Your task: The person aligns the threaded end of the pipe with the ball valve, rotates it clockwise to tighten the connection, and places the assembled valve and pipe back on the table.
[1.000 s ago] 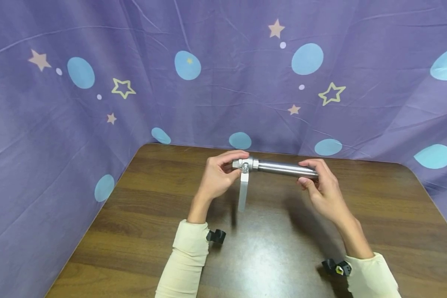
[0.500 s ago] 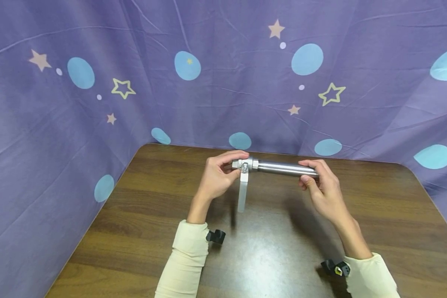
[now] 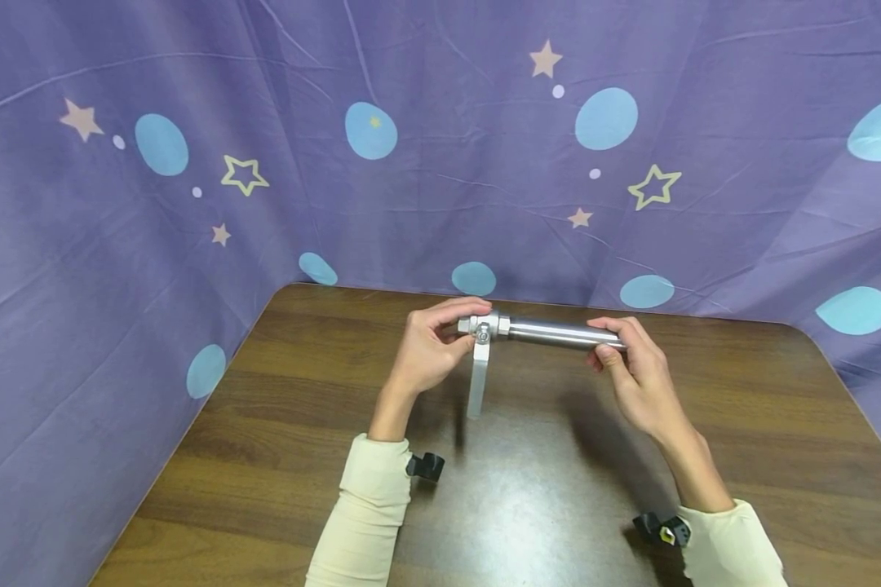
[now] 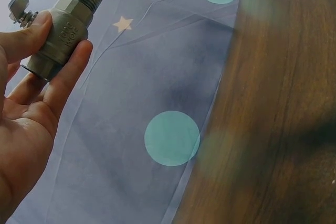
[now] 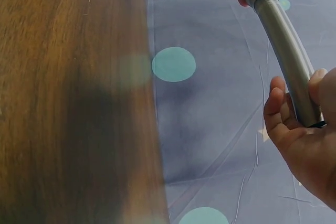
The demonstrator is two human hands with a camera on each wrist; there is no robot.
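Observation:
A silver ball valve [image 3: 489,323] is held up over the table by my left hand [image 3: 429,346], thumb in front and fingers behind its body. Its flat lever handle [image 3: 478,383] hangs toward me. In the left wrist view the valve body [image 4: 60,38] carries raised lettering, and threads of the pipe show at its far end. A smooth steel pipe [image 3: 551,331] runs from the valve to the right, in line with it. My right hand [image 3: 642,379] grips the pipe's far end between thumb and fingers; in the right wrist view the pipe [image 5: 286,45] slants down into that hand.
Below lies a brown wooden table [image 3: 301,408], glossy in the middle, with shadows of both hands on it. A purple curtain [image 3: 440,204] with stars and dots hangs behind and to the sides. Black wrist mounts [image 3: 427,466] sit on both sleeves.
The right thumb and fingers have shifted slightly on the pipe. The valve's lever has swung very slightly left at its lower end. Otherwise the hands keep their places.

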